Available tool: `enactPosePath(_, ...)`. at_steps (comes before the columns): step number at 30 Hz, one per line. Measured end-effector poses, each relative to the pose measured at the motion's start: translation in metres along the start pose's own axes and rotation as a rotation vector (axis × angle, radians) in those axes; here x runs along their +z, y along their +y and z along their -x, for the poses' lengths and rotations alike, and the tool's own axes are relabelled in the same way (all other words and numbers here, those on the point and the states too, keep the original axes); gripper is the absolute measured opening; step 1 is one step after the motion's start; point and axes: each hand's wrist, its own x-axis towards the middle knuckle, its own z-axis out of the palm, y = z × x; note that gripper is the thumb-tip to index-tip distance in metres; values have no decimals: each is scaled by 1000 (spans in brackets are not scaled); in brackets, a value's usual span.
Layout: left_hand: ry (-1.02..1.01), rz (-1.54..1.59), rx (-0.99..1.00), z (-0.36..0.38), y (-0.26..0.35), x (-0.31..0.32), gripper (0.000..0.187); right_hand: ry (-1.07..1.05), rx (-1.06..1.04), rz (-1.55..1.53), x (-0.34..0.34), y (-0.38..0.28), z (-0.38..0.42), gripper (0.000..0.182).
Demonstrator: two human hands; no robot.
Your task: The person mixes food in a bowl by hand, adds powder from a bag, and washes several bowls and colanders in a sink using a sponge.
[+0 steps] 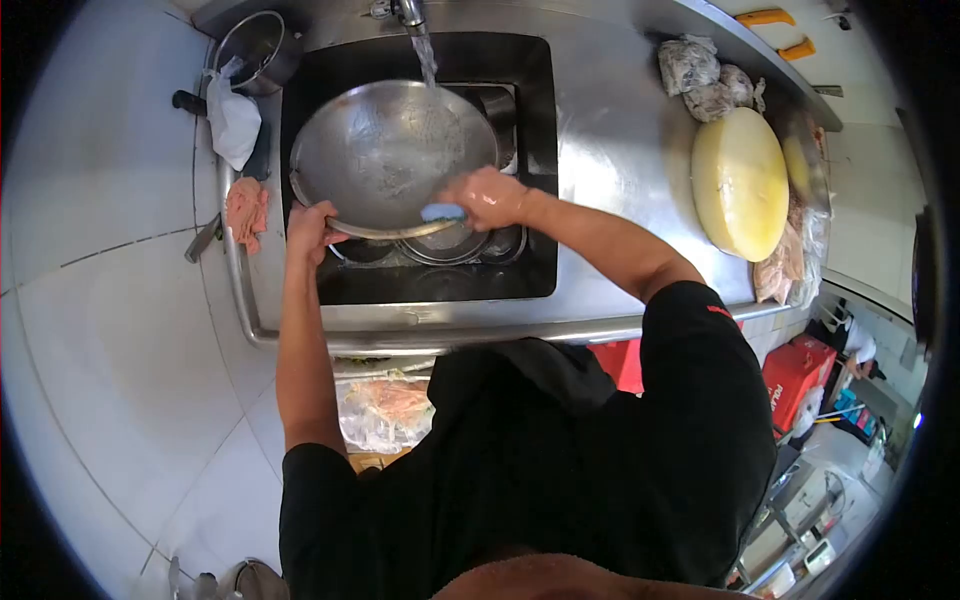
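A large metal bowl (370,150) is tilted over the dark sink (540,240), its inside wet. Water runs from the faucet (411,14) onto its far rim. My left hand (312,232) grips the bowl's near left rim. In my right hand (488,198), slightly blurred and wet, is a light blue sponge (443,212), pressed against the near right rim. Under the bowl, other metal dishes (445,247) lie in the sink, partly hidden.
A metal pot (262,50), a white bag (234,125) and a pink cloth (246,212) stand left of the sink. On the right counter are a big yellow wheel, apparently cheese (742,185), and wrapped bundles (690,66). Orange-handled tools (765,17) are at the wall.
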Motion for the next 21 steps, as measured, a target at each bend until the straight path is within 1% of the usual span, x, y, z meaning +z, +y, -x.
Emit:
enactPosePath(1,74,-172,-29,10,17,0,38,51,-28,-5,-9,5,-5,43)
enactPosePath(3,-18,-402,73,24,28,-7,39,83,6,-240,-53,8,-22,37)
enactPosePath(4,-72,-521,129,30,33,-10,41,105,-27,-318,-78,11,-32,35)
enactPosePath(5,-128,-640,190,35,40,-11,43,131,-59,-392,-100,12,-40,34)
enactPosePath(6,-187,-758,258,39,49,-12,46,155,-31,-330,-123,10,-45,37)
enactPosePath(7,-315,-847,282,51,59,-3,40,177,-4,-264,-139,11,-50,41)
enactPosePath(8,-445,-925,314,63,69,6,35,236,6,-360,-143,20,-55,47)
enactPosePath(9,-620,-729,398,50,46,8,30,284,39,-351,-155,17,-53,50)
enactPosePath(10,-650,-538,401,42,30,17,24,424,-11,-270,-156,22,-54,53)
enactPosePath(11,-729,-236,330,54,27,35,27,561,-63,-187,-153,29,-56,57)
enactPosePath(12,-770,-43,335,57,21,50,31,654,46,-145,-149,21,-49,62)
enactPosePath(13,-808,28,335,52,13,60,38,743,154,-103,-139,6,-40,66)
enactPosePath(14,-791,119,323,59,17,73,40,847,185,-158,-116,-2,-36,71)
enactPosePath(15,-773,208,307,65,22,81,43,886,189,-201,-85,-8,-32,68)
enactPosePath(16,-790,231,296,60,20,82,45,922,182,-148,-57,-25,-28,62)
enactPosePath(17,-754,223,320,57,22,83,46,919,143,-27,-32,-39,-23,58)
enactPosePath(18,-717,213,338,57,20,81,46,819,77,2,-28,-52,-18,52)
enactPosePath(21,-648,180,342,82,27,71,46,952,-60,34,-41,-17,-39,48)
